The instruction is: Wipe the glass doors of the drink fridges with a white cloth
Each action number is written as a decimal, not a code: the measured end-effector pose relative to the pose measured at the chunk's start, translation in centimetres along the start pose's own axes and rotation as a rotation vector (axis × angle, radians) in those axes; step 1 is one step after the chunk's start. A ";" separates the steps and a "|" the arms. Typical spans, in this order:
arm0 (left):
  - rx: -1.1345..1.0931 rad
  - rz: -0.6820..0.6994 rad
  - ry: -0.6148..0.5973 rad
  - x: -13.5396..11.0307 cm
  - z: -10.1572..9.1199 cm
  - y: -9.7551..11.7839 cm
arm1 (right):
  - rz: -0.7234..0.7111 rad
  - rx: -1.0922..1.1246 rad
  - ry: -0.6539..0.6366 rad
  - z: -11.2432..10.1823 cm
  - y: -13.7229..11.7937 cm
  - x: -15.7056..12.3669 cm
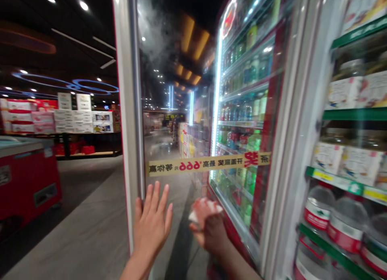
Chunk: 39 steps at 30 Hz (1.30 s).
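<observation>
A tall glass door (pixel 181 199) with a pale metal frame stands swung open before me, crossed by a yellow strip (pixel 208 164) of reversed lettering. My left hand (pixel 152 219) is flat near the door's left frame, palm to the glass, its fingers spread and empty. Lower right of centre, my right hand (pixel 208 223) presses a crumpled white cloth (pixel 195 216) toward the glass. Motion smears this hand, and its fingers cover part of the cloth.
On the right, fridge shelves (pixel 341 233) hold large clear bottles (pixel 349 219) and boxed jars. A lit drinks cooler (pixel 242 122) shows through or in the glass. To the left are a red chest freezer (pixel 27 183) and stacked cartons (pixel 72 120).
</observation>
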<state>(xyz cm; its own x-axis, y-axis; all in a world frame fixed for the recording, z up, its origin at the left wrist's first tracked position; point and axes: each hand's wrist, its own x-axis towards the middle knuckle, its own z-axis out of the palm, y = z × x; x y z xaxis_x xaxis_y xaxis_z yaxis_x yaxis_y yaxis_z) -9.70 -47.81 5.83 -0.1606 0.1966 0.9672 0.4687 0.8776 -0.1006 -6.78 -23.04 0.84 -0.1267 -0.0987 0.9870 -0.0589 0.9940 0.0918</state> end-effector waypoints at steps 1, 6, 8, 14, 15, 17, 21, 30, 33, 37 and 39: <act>-0.011 -0.010 0.015 -0.1 0.0 0.2 | -0.092 0.018 -0.048 0.1 -1.0 -0.5; -0.060 -0.010 0.014 -0.5 -0.5 0.7 | 0.056 -0.058 -0.080 -0.1 6.4 4.0; -0.055 -0.014 0.021 -0.4 -0.8 0.8 | 0.223 -0.103 0.005 -0.6 10.5 6.1; 0.004 0.026 0.043 -0.2 -1.2 0.7 | 0.143 -0.064 0.072 -1.7 7.2 3.0; 0.013 0.032 0.040 -0.2 -1.3 0.6 | 0.042 -0.036 0.037 -1.8 5.7 2.5; 0.027 0.031 0.020 -0.4 -1.5 0.5 | -0.173 0.021 -0.043 -1.8 4.1 3.5; -0.030 -0.036 -0.008 -0.7 -1.2 1.4 | -0.148 0.032 -0.055 -1.2 9.2 11.7; -0.033 -0.255 0.117 -1.1 3.3 5.9 | -0.037 0.093 -0.028 -1.9 10.8 11.0; -0.003 -0.236 0.134 -1.3 3.9 5.7 | -0.305 0.168 -0.151 -2.1 10.0 10.8; -0.023 -0.204 0.119 -1.2 3.6 5.4 | 0.065 0.074 -0.012 -2.4 16.7 19.2; -0.057 -0.234 0.103 -1.0 3.2 5.8 | 0.342 0.020 0.099 -2.5 19.1 23.7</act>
<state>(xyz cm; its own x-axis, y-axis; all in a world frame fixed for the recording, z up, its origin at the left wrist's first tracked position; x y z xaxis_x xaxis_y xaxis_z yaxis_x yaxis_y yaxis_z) -9.55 -41.54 3.51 -0.1829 -0.0573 0.9815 0.4777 0.8673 0.1396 -8.39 -6.27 26.34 -0.0465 0.2452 0.9684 -0.0495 0.9676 -0.2474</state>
